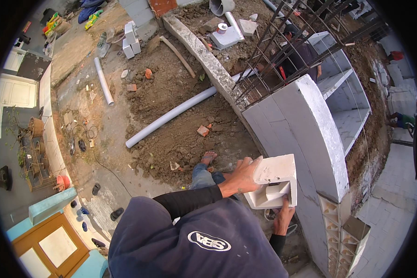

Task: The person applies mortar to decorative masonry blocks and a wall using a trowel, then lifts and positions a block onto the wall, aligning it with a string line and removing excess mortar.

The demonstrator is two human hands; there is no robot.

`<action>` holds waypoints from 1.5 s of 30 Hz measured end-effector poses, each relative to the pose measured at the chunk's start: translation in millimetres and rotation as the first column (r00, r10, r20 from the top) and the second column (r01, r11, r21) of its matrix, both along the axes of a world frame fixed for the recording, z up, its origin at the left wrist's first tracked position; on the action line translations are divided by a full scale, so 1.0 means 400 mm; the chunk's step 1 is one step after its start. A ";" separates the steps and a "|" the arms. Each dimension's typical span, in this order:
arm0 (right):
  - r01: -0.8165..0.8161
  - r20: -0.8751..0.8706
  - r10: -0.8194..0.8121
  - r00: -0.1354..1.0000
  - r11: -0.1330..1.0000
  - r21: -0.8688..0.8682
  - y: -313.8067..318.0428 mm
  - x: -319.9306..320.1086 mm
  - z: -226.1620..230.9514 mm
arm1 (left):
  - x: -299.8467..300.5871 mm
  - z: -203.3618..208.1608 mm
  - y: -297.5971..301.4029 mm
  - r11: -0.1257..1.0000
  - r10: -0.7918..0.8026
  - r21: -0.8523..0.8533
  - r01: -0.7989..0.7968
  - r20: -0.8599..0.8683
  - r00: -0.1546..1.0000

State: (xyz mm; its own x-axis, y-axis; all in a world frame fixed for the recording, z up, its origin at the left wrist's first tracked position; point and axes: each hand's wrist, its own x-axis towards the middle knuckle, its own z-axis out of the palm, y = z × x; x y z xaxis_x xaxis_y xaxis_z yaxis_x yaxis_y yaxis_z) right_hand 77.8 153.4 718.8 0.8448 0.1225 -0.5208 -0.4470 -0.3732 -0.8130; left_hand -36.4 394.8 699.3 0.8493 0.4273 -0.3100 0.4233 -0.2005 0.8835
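Note:
Between my two hands is a white ventilation block [275, 169], a square hollow piece with a stepped opening in its face. My left hand [243, 177] grips its left side, with the fingers over the upper edge. From below, my right hand [283, 218] holds the lower right corner, its thumb at the opening. The block is held in front of me, just left of a low wall of pale grey blocks [294, 127]. Patterned ventilation blocks [333, 231] stand set in line with that wall, right of my right hand.
A long grey pipe [171, 112] lies across dug soil [171, 143]. A shorter pipe [104, 82] and white blocks [131, 39] lie farther left. Past the wall, a person [301, 58] is near a rusty rebar cage [264, 65]. Sandals [116, 214] lie at left.

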 end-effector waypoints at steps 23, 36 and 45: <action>0.058 -0.023 -0.060 0.998 0.996 -0.060 -0.009 -0.046 0.030 | 0.023 -0.032 0.040 0.975 -0.142 -0.170 0.142 0.013 0.990; -0.327 0.015 0.346 0.938 0.900 -0.290 0.002 0.001 -0.040 | -0.043 -0.050 0.072 0.985 -0.101 -0.146 0.088 -0.084 0.991; -0.203 0.084 0.217 0.973 0.968 -0.147 0.108 0.023 0.078 | -0.029 -0.065 0.082 0.965 0.042 -0.262 -0.026 0.057 0.998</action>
